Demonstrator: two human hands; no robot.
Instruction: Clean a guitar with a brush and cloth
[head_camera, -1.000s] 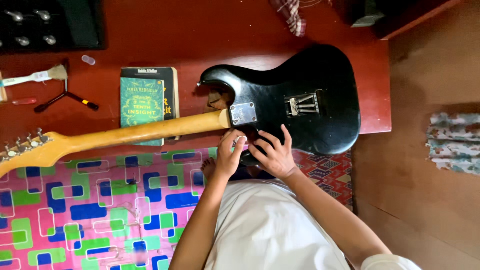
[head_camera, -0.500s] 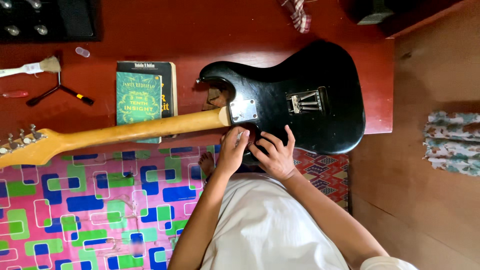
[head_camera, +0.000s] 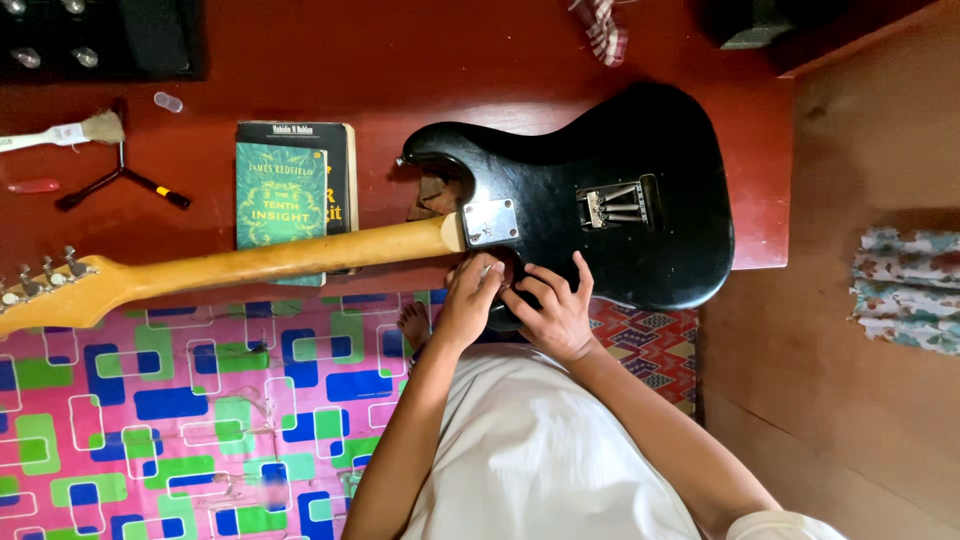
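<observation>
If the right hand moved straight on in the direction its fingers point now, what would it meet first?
Probably the metal neck plate on the black guitar body; the right hand already rests on that body, fingers pointing up toward the table.

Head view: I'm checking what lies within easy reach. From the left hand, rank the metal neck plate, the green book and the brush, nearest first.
1. Neck plate: just above the left hand, on the guitar's back.
2. Green book: further left, partly under the neck.
3. Brush: farthest, at the table's far left edge.
</observation>
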